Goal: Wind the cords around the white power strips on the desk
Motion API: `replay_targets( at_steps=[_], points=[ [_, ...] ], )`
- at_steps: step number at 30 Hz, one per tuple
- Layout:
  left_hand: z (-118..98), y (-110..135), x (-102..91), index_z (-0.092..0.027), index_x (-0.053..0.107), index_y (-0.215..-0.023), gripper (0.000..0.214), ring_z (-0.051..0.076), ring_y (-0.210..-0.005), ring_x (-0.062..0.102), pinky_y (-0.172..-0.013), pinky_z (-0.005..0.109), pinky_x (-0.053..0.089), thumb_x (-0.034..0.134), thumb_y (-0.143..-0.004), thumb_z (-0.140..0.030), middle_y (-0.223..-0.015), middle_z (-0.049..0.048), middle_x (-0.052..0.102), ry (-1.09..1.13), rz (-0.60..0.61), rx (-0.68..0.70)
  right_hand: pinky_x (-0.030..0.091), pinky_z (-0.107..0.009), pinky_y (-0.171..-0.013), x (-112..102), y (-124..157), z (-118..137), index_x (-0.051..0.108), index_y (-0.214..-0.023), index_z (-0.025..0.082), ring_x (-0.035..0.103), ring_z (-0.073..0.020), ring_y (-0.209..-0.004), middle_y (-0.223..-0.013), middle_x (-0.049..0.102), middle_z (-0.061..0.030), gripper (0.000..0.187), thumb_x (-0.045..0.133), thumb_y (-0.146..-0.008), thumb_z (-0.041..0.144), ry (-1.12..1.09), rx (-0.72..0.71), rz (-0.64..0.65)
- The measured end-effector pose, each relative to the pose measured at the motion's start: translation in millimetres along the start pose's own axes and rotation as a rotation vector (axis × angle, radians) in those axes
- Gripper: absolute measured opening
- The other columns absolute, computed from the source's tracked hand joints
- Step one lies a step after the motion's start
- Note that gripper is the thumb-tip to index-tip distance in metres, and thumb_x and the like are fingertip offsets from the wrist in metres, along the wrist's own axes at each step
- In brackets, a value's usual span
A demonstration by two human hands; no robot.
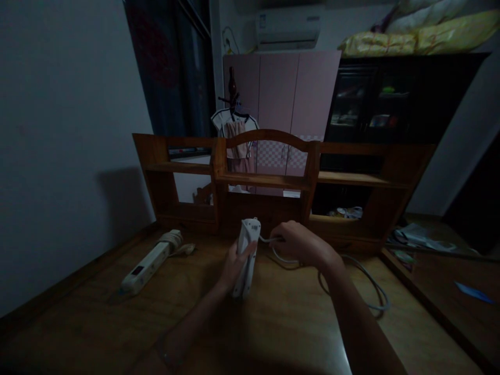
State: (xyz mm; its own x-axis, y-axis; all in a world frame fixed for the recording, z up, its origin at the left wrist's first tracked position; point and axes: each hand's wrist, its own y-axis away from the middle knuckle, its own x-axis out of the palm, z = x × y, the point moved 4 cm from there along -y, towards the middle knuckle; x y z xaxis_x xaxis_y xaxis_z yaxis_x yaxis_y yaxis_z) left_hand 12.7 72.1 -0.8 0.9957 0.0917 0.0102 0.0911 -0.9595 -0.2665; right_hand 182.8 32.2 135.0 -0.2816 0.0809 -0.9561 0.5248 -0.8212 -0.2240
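My left hand [233, 264] is closed around a long white power strip [250, 250], which is tipped up on its edge so that screws and a small label show. At the strip's far end a pale cord [284, 260] comes out and leads to the right. My right hand [299, 240] pinches this cord a short way from the strip; the fingertips are partly hidden. Beyond my right forearm the cord [371, 281] lies in a loose loop on the wooden tabletop [289, 317].
Left on the table lies another white power strip [146, 268] with its cord wound round one end. A wooden shelf unit [265, 180] stands along the back edge. A raised wooden edge [422, 297] runs along the right, with a blue item [473, 292] beyond. A wall [70, 156] rises on the left.
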Motion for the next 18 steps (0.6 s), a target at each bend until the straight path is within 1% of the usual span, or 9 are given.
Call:
replay_targets(
  at_steps=[3, 6, 8, 10, 12, 14, 16, 18],
  points=[
    [-10, 12, 12.2, -0.019, 0.06, -0.118, 0.052, 0.026, -0.103, 0.061, -0.088, 0.033, 0.045, 0.063, -0.077, -0.051, -0.111, 0.0081, 0.067, -0.145, 0.09, 0.1, 0.035, -0.022, -0.058, -20, 13, 6, 0.073, -0.082, 0.02, 0.062, -0.0157, -0.069, -0.078, 0.071, -0.0059, 0.017, 0.059, -0.083, 0.03, -0.015, 0.003, -0.037],
    [-17, 27, 23.1, -0.021, 0.057, -0.122, 0.055, 0.025, -0.096, 0.063, -0.081, 0.032, 0.047, 0.062, -0.077, -0.052, -0.107, 0.0069, 0.068, -0.282, 0.191, 0.108, 0.032, -0.022, -0.055, -28, 17, 9, 0.072, -0.078, 0.02, 0.059, -0.0139, -0.065, -0.073, 0.069, -0.0031, 0.012, 0.065, -0.078, 0.03, -0.036, -0.016, -0.049],
    [-24, 36, 29.1, -0.023, 0.057, -0.121, 0.052, 0.024, -0.089, 0.065, -0.077, 0.03, 0.047, 0.06, -0.079, -0.052, -0.1, 0.0054, 0.069, -0.354, 0.286, 0.157, 0.031, -0.022, -0.053, -26, 15, 11, 0.072, -0.075, 0.021, 0.057, -0.0125, -0.062, -0.069, 0.067, -0.0011, 0.007, 0.069, -0.074, 0.027, -0.052, -0.039, -0.026],
    [-32, 43, 32.2, -0.023, 0.058, -0.12, 0.049, 0.022, -0.086, 0.065, -0.074, 0.028, 0.046, 0.058, -0.08, -0.052, -0.098, 0.0047, 0.069, -0.405, 0.356, 0.234, 0.031, -0.021, -0.052, -22, 13, 12, 0.071, -0.073, 0.02, 0.056, -0.0116, -0.062, -0.066, 0.066, 0.0004, 0.005, 0.071, -0.071, 0.025, -0.094, -0.063, 0.005],
    [-38, 48, 32.8, -0.024, 0.057, -0.12, 0.048, 0.022, -0.084, 0.064, -0.07, 0.026, 0.045, 0.058, -0.081, -0.051, -0.098, 0.0039, 0.069, -0.443, 0.408, 0.284, 0.032, -0.02, -0.052, -17, 11, 10, 0.071, -0.073, 0.02, 0.057, -0.0115, -0.062, -0.066, 0.065, 0.0012, 0.011, 0.074, -0.069, 0.029, -0.182, -0.077, 0.044],
    [-41, 52, 32.8, -0.024, 0.057, -0.119, 0.048, 0.022, -0.081, 0.064, -0.066, 0.025, 0.044, 0.06, -0.079, -0.052, -0.097, 0.0031, 0.069, -0.479, 0.466, 0.303, 0.034, -0.02, -0.051, -13, 10, 6, 0.07, -0.075, 0.018, 0.057, -0.0119, -0.062, -0.067, 0.065, 0.0014, 0.021, 0.077, -0.066, 0.036, -0.298, -0.079, 0.092],
    [-40, 57, 33.2, -0.024, 0.06, -0.115, 0.047, 0.022, -0.081, 0.064, -0.066, 0.025, 0.044, 0.064, -0.076, -0.051, -0.097, 0.0029, 0.069, -0.491, 0.526, 0.327, 0.035, -0.019, -0.05, -9, 8, 3, 0.068, -0.076, 0.017, 0.057, -0.0124, -0.062, -0.067, 0.064, 0.0013, 0.029, 0.078, -0.064, 0.041, -0.423, -0.089, 0.154],
    [-38, 63, 33.8, -0.022, 0.063, -0.107, 0.044, 0.021, -0.08, 0.063, -0.066, 0.025, 0.044, 0.068, -0.073, -0.049, -0.096, 0.003, 0.069, -0.458, 0.556, 0.344, 0.038, -0.02, -0.052, -4, 3, 2, 0.066, -0.076, 0.016, 0.058, -0.013, -0.062, -0.068, 0.064, 0.0008, 0.032, 0.078, -0.063, 0.042, -0.577, -0.112, 0.224]
  ],
)
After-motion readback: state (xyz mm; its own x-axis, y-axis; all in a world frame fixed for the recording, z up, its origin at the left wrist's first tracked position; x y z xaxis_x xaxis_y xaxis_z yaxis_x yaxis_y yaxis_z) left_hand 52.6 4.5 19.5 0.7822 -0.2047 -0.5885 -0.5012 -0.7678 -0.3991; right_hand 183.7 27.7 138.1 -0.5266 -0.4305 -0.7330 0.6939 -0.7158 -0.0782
